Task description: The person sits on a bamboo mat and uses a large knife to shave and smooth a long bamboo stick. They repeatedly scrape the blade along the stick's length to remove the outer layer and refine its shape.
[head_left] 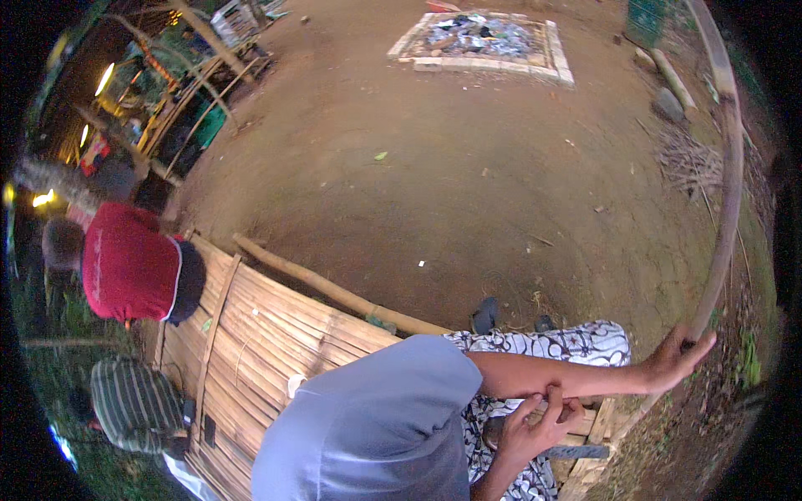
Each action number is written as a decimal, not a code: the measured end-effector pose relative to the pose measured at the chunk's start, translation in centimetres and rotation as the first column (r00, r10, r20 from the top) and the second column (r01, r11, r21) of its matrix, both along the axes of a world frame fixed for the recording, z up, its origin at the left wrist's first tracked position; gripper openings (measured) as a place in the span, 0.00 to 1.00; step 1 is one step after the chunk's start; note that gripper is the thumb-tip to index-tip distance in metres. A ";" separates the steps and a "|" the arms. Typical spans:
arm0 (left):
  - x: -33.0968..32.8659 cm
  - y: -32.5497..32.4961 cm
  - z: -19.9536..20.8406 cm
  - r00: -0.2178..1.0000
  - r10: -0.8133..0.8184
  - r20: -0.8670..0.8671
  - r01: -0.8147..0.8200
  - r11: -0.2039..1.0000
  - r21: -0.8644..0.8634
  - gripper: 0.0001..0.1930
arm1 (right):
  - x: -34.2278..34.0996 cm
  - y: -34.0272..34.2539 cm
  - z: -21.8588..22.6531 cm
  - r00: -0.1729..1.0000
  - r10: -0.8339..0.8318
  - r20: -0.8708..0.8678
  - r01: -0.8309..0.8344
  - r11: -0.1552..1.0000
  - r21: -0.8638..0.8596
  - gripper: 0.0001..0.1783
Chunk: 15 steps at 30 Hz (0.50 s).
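I sit on a slatted bamboo bench in a grey-blue shirt (pixel 368 426) and patterned trousers (pixel 585 341). My left arm stretches out to the right. At its end my left hand (pixel 672 363) holds a bent wooden pole (pixel 728 184), which passes between its thumb and fingers. My right hand (pixel 539 430) comes up from below, and its bent, spread fingers touch the left forearm. No object shows in my right hand. Beneath it lie wooden slats (pixel 581 430) and a dark flat bar (pixel 576 452).
On the bamboo bench (pixel 276 342) at left sit a person in red (pixel 134 263) and one in stripes (pixel 138 405). A bamboo rail (pixel 334 288) runs along its edge. Farther off are a bordered rubbish pit (pixel 489 63), sticks (pixel 689 159) and a lit shelter (pixel 175 117).
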State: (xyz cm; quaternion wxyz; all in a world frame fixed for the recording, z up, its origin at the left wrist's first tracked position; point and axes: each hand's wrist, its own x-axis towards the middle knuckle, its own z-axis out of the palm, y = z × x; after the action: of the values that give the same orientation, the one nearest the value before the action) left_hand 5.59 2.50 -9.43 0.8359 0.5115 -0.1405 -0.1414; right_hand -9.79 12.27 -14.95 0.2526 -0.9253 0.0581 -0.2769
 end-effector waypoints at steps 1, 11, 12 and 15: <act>0.1 0.0 0.0 1.000 -0.006 -0.014 0.006 1.000 -0.007 0.31 | 0.0 -0.1 -0.2 1.000 0.001 -0.001 -0.001 1.000 -0.009 0.17; -0.4 -0.1 -0.1 0.998 -0.043 -0.056 0.040 0.998 -0.050 0.30 | -0.4 0.7 0.3 0.991 -0.131 -0.035 0.132 0.991 0.030 0.13; -0.4 -0.1 -0.2 0.997 -0.042 -0.057 0.039 0.998 -0.047 0.30 | -0.3 0.8 0.5 0.991 -0.130 -0.040 0.131 0.991 0.027 0.13; -0.4 0.1 -0.3 0.998 -0.029 -0.063 0.027 0.999 -0.045 0.30 | -0.3 0.9 1.3 0.990 -0.128 -0.062 0.129 0.991 0.021 0.12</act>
State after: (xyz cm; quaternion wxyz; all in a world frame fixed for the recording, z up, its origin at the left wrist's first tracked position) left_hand 5.23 2.63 -9.69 0.8488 0.4863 -0.1240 -0.1662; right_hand -10.13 13.18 -13.62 0.2438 -0.9244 0.1287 -0.2635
